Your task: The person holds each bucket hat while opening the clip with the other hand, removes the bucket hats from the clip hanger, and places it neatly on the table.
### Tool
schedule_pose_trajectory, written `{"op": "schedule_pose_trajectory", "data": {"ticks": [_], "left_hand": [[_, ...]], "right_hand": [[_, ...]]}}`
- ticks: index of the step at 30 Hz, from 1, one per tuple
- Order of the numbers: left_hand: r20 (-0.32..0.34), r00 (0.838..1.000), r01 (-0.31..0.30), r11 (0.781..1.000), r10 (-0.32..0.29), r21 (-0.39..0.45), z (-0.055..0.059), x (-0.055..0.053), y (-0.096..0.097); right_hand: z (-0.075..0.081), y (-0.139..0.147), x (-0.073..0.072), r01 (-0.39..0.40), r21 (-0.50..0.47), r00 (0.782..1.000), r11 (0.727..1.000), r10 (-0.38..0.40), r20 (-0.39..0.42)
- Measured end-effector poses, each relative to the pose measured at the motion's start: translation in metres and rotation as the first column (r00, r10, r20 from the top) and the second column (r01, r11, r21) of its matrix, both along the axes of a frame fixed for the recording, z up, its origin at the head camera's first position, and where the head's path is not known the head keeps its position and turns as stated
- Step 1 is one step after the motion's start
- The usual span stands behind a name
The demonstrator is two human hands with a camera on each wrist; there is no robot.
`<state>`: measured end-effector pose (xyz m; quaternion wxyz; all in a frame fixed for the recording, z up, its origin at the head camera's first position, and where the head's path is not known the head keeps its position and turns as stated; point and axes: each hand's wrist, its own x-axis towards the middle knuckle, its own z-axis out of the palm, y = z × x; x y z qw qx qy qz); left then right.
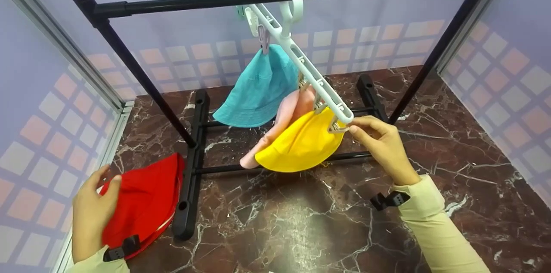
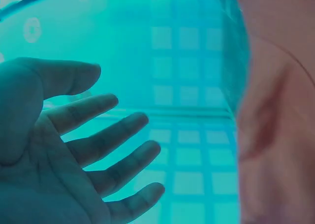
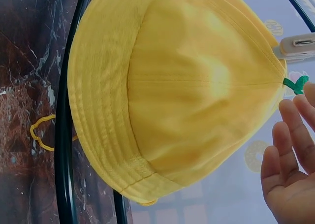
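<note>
On a black rack, a white clip hanger [image 1: 280, 34] holds a light blue bucket hat [image 1: 260, 88], a pink hat [image 1: 280, 122] and a yellow bucket hat [image 1: 301, 141]. My right hand [image 1: 383, 148] is at the hanger's near end, thumb and forefinger pinching the end clothespin [image 1: 338, 127] at the yellow hat's crown. A small green leaf tab [image 3: 297, 84] sticks out from that crown beside my fingers. At lower left, a red bucket hat [image 1: 142, 200] lies against the rack's foot. My left hand [image 1: 94, 208] is beside it, fingers spread and holding nothing.
The rack's black top bar [image 1: 185, 2] carries the hanger hook [image 1: 295, 1]. Unused clips [image 1: 252, 21] hang toward its far end. Dark marbled surface [image 1: 267, 221] lies below, with patterned walls [image 1: 43, 135] behind and at both sides. A yellow cord loop [image 3: 37, 130] shows under the yellow hat.
</note>
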<state>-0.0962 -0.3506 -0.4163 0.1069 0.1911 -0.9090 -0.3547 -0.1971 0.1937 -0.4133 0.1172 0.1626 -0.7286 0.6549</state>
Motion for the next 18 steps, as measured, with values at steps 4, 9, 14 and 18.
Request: {"op": "schedule_pose_trajectory", "data": {"ticks": [4, 9, 14, 18], "left_hand": [[-0.091, 0.996, -0.002, 1.000, 0.002, 0.000, 0.012, -0.004, 0.019], [-0.265, 0.964, 0.036, 0.999, -0.037, -0.007, 0.021, -0.012, 0.048], [-0.384, 0.919, 0.087, 0.996, -0.089, -0.021, 0.025, -0.023, 0.078], [-0.439, 0.891, 0.126, 0.992, -0.121, -0.018, 0.027, -0.031, 0.101]], "right_hand": [[0.002, 0.001, -0.002, 0.025, 0.021, 1.000, 0.999, -0.025, -0.011], [0.008, 0.001, -0.006, 0.040, 0.054, 0.998, 0.998, -0.037, -0.058], [0.014, 0.000, -0.011, 0.044, 0.080, 0.997, 0.996, -0.039, -0.070], [0.019, 0.000, -0.016, 0.040, 0.111, 0.996, 0.993, -0.032, -0.080]]}}
